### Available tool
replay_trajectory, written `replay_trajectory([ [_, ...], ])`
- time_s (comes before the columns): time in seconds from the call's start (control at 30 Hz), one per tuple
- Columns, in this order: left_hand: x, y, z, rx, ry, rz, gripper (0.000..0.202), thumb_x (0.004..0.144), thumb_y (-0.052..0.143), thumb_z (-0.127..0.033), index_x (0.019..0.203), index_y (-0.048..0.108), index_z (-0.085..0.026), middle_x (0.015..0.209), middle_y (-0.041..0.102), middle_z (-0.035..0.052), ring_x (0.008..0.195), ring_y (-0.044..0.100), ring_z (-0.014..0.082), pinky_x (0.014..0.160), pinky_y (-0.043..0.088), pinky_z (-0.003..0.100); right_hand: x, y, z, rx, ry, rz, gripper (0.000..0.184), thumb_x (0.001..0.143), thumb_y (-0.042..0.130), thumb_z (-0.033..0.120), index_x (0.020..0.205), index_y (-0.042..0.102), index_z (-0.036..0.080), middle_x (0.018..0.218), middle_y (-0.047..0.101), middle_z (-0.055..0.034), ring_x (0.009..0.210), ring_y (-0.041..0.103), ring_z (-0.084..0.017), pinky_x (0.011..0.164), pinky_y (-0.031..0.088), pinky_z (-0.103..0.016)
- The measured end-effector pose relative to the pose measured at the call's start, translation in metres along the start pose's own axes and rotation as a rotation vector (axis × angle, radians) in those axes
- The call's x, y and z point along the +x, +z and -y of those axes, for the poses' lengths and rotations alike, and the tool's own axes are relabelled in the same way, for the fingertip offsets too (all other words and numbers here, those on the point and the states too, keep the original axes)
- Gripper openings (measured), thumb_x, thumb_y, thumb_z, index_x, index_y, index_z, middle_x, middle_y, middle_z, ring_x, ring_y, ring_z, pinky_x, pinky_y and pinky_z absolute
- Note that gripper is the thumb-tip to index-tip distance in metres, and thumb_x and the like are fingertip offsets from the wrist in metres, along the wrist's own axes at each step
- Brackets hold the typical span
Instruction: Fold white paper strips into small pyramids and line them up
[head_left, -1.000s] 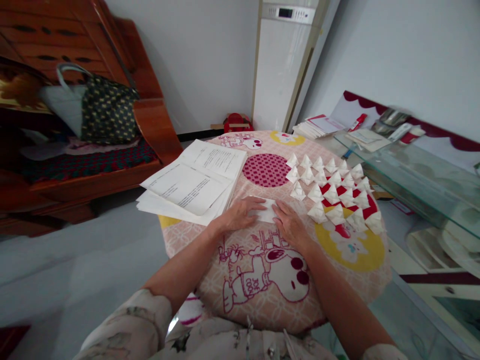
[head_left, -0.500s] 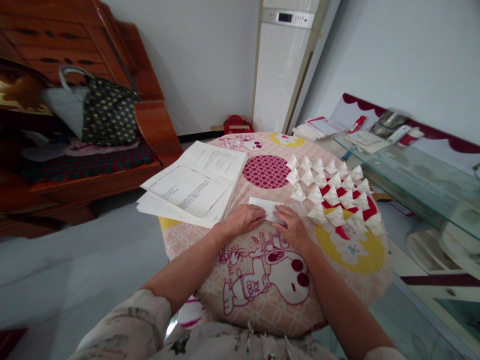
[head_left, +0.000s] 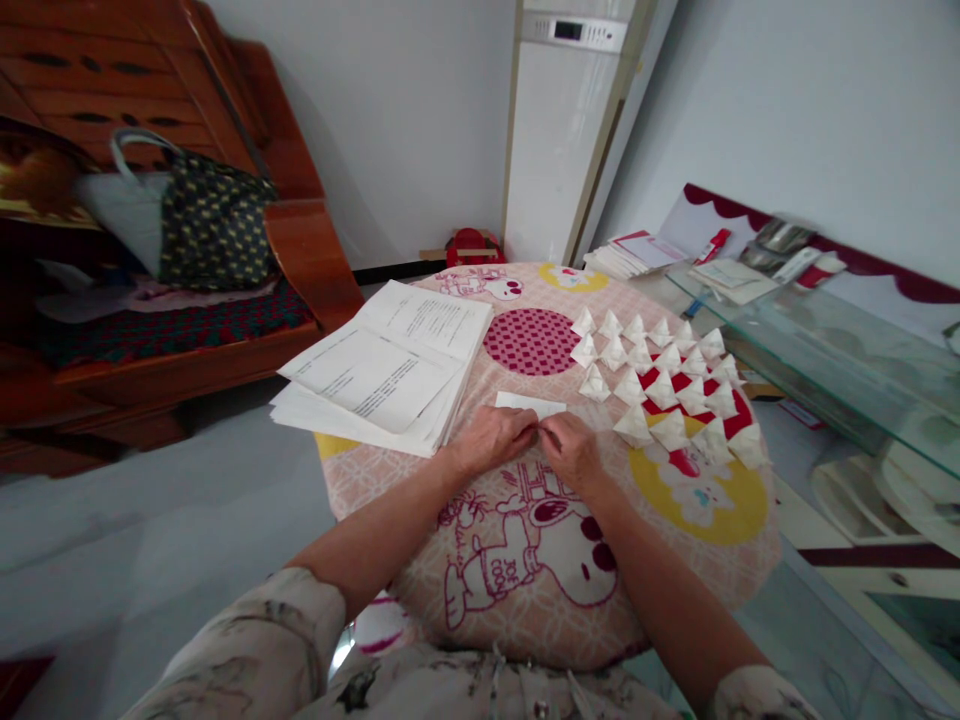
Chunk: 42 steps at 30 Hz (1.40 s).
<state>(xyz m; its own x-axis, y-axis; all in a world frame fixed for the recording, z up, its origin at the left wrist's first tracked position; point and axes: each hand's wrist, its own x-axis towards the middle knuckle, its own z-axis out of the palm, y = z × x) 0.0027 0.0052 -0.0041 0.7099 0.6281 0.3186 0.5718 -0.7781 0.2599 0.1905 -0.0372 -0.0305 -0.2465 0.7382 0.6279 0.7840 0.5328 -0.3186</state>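
Note:
A folded white paper strip (head_left: 529,404) lies on the round cushion with a cartoon dog print (head_left: 525,560). My left hand (head_left: 491,440) and my right hand (head_left: 571,450) are both curled, fingertips meeting at the strip's near edge and pinching it. To the right of my hands, several small folded white paper triangles (head_left: 667,385) stand in rows on the cushion.
A stack of printed white sheets (head_left: 382,372) lies at the cushion's left. A wooden bench (head_left: 225,330) holding a dotted bag (head_left: 214,225) stands at the left. A glass table (head_left: 840,350) with papers is at the right, and a white standing unit (head_left: 566,120) is behind.
My hands were lying flat over the paper strip. Their fingers have drawn back toward me and curled together at its near edge, uncovering most of the strip.

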Motion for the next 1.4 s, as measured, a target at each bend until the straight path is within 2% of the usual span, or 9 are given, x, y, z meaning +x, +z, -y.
replay_trajectory([
  [0.2,0.002,-0.003,-0.005,-0.009,-0.043,0.041,0.016,0.096,0.052,-0.025,0.087,0.064,-0.018,0.077,0.069,0.0027,0.072,0.063,0.0162,0.062,0.034,0.026,0.002,-0.005,-0.001,-0.090,-0.050,0.040,0.018,0.084,0.051,0.008,0.073,0.056,0.022,0.072,0.060,-0.0057,0.074,0.054,-0.021,0.068,0.041,-0.032],
  [0.4,0.001,-0.005,-0.004,-0.123,-0.127,0.011,0.014,0.093,0.052,-0.020,0.088,0.065,-0.018,0.074,0.068,0.0012,0.069,0.060,0.0145,0.063,0.034,0.025,-0.004,-0.025,-0.018,-0.091,-0.024,-0.023,0.018,0.085,0.049,0.007,0.079,0.059,0.021,0.075,0.062,-0.0050,0.076,0.057,-0.021,0.069,0.044,-0.031],
  [0.5,0.001,-0.006,-0.003,-0.171,-0.155,-0.008,0.012,0.091,0.053,-0.019,0.089,0.065,-0.018,0.075,0.069,0.0011,0.068,0.060,0.0143,0.064,0.035,0.025,-0.007,-0.035,-0.027,-0.106,0.017,-0.122,0.016,0.086,0.051,0.010,0.079,0.060,0.022,0.073,0.063,-0.0045,0.074,0.059,-0.021,0.069,0.047,-0.033],
  [0.6,0.001,-0.007,-0.003,-0.202,-0.155,-0.026,0.013,0.091,0.052,-0.019,0.088,0.065,-0.018,0.075,0.068,0.0011,0.067,0.060,0.0137,0.065,0.036,0.025,-0.005,-0.036,-0.024,-0.065,0.064,-0.176,0.013,0.091,0.053,0.016,0.089,0.065,0.021,0.080,0.067,-0.0064,0.079,0.063,-0.022,0.074,0.051,-0.035],
  [0.73,0.001,-0.007,-0.003,-0.180,-0.126,-0.027,0.015,0.094,0.051,-0.022,0.089,0.065,-0.018,0.075,0.068,0.0014,0.068,0.060,0.0141,0.064,0.036,0.025,0.001,-0.022,-0.006,0.042,0.018,-0.048,0.020,0.095,0.056,0.024,0.112,0.066,0.020,0.103,0.071,-0.0116,0.097,0.064,-0.026,0.085,0.053,-0.040],
  [0.93,0.001,-0.004,-0.003,-0.079,-0.055,-0.021,0.015,0.094,0.051,-0.022,0.089,0.065,-0.018,0.076,0.069,0.0021,0.072,0.062,0.0154,0.063,0.036,0.026,0.006,-0.010,-0.001,0.138,-0.010,0.053,0.025,0.097,0.048,0.018,0.085,0.070,0.021,0.085,0.068,-0.0090,0.088,0.062,-0.023,0.081,0.052,-0.036],
  [1.13,-0.002,-0.007,0.007,-0.064,-0.055,-0.076,0.011,0.091,0.054,-0.020,0.089,0.065,-0.019,0.079,0.071,0.0030,0.072,0.063,0.0156,0.063,0.039,0.025,0.000,-0.023,-0.011,0.196,0.104,-0.018,0.023,0.095,0.052,0.022,0.085,0.073,0.020,0.085,0.071,-0.0085,0.086,0.064,-0.023,0.078,0.052,-0.035],
  [1.3,-0.007,-0.020,0.017,-0.200,-0.182,-0.168,0.011,0.092,0.053,-0.020,0.093,0.064,-0.019,0.090,0.074,0.0039,0.082,0.068,0.0161,0.076,0.048,0.026,-0.004,-0.030,-0.020,0.187,0.193,-0.079,0.021,0.094,0.055,0.027,0.085,0.073,0.020,0.086,0.074,-0.0078,0.084,0.068,-0.023,0.078,0.054,-0.036],
  [1.4,-0.008,-0.025,0.019,-0.322,-0.208,-0.225,0.017,0.092,0.056,-0.023,0.106,0.064,-0.019,0.106,0.074,0.0063,0.098,0.070,0.0185,0.090,0.052,0.030,-0.004,-0.032,-0.022,0.204,0.247,-0.111,0.022,0.093,0.055,0.030,0.085,0.073,0.022,0.086,0.075,-0.0070,0.084,0.069,-0.024,0.079,0.055,-0.038],
])
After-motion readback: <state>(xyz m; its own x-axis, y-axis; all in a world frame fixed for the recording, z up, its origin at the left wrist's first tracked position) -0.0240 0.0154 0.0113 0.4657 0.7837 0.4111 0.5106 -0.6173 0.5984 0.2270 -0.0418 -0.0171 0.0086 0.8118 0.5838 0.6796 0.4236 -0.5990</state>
